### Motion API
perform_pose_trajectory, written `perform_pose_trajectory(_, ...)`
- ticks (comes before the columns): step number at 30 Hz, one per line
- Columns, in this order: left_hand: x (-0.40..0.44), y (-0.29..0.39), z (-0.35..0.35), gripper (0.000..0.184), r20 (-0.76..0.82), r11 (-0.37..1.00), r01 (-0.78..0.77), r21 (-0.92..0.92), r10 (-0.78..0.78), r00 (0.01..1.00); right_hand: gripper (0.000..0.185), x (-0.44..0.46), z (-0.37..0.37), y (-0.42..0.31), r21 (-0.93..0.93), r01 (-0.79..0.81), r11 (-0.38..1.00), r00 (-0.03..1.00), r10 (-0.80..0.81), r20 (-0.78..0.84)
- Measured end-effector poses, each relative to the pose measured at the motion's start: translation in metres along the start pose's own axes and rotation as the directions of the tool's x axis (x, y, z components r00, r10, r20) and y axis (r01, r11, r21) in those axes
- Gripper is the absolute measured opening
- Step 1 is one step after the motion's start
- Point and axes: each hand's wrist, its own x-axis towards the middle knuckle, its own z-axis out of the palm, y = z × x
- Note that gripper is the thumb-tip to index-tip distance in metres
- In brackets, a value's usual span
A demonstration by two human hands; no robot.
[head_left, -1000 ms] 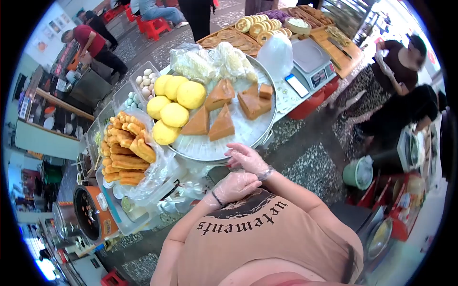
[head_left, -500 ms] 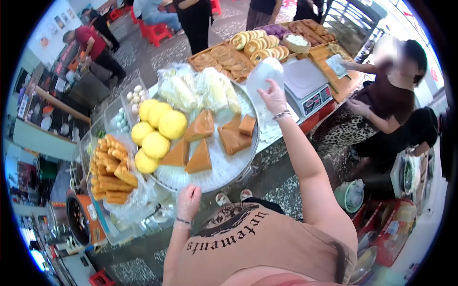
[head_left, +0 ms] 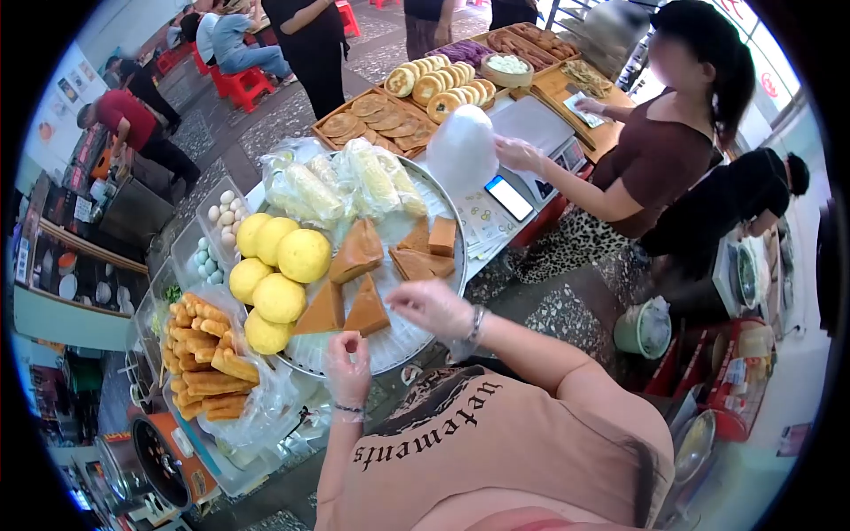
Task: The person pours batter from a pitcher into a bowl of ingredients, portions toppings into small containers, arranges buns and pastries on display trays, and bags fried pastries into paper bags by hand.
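Note:
My left hand (head_left: 348,367), in a clear thin glove, is loosely closed at the near rim of the large round tray (head_left: 403,358); I see nothing in its curled fingers. My right hand (head_left: 431,310), also gloved, hangs over the tray's near right side, fingers partly stretched and holding nothing visible. Just left of its fingertips is a brown cake wedge (head_left: 367,308). More brown wedges (head_left: 357,250) lie behind, with round yellow buns (head_left: 282,296) to the left. Bagged pale yellow corn-like pieces (head_left: 372,181) lie at the back. A puffed clear plastic bag (head_left: 462,150) stands beyond the tray.
A co-worker's gloved hand (head_left: 521,154) touches or nears the bag, beside a scale (head_left: 531,124) and a lit phone (head_left: 509,198). Fried dough sticks (head_left: 208,363) and egg boxes (head_left: 205,265) stand left. Trays of flatbreads (head_left: 376,124) are behind; an orange-sided pot (head_left: 168,451) is front left.
My right hand has come back from the plastic bag to over the tray's near side. The co-worker has moved closer, a hand now at the bag. My left hand stays near the rim.

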Motion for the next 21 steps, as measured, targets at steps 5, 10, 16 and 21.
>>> perform_pose_trajectory(5, 0.009, 0.012, 0.01, 0.029, 0.238, 0.984, -0.128, -0.125, 0.155, 0.959, 0.025, -0.025, 0.02, -0.042, 0.292, -0.091, 0.952, 0.972, 0.021, 0.235)
perform_pose_trajectory(10, 0.019, 0.018, 0.012, 0.024, 0.245, 0.969, -0.241, -0.058, 0.247, 0.938, 0.026, -0.032, 0.019, -0.039, 0.366, -0.085, 0.927, 0.995, 0.059, 0.082)
perform_pose_trajectory(16, 0.006, -0.011, 0.009, 0.022, 0.136, 0.985, -0.085, -0.147, 0.105, 0.985, 0.029, -0.053, -0.055, 0.05, 0.21, -0.311, 0.927, 0.69, 0.371, -0.622)
perform_pose_trajectory(21, -0.01, -0.009, 0.001, 0.023, 0.113, 0.989, 0.082, -0.12, -0.069, 0.991, 0.027, -0.045, -0.116, 0.212, 0.191, -0.553, 0.811, 0.554, 0.53, -0.642)
